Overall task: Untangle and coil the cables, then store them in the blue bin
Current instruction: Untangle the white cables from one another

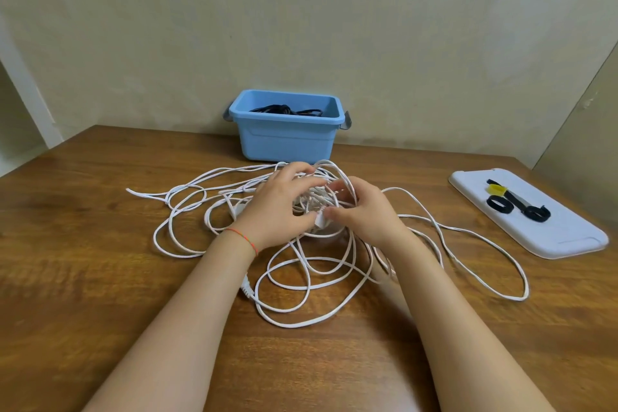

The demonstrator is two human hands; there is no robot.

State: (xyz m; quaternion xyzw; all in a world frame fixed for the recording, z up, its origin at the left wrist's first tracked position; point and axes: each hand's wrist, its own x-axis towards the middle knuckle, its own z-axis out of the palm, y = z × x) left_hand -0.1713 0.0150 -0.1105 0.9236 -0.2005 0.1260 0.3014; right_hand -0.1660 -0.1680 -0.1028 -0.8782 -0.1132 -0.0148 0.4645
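A long white cable [448, 227] lies in a loose tangle across the middle of the wooden table [100, 278], with loops spreading left, right and toward me. My left hand [281, 207] and my right hand [361, 211] meet over the dense knot at the centre, fingers curled into the white strands and gripping them. A white plug [247, 291] lies near my left forearm. The blue bin [287, 140] stands at the back against the wall, with a black cable [284, 109] inside it.
A white tray [551, 237] sits at the right with black cable ties [501, 204] and a yellow tie [496, 190] on it. The wall rises just behind the bin. Bare wood shows at the near left and near right.
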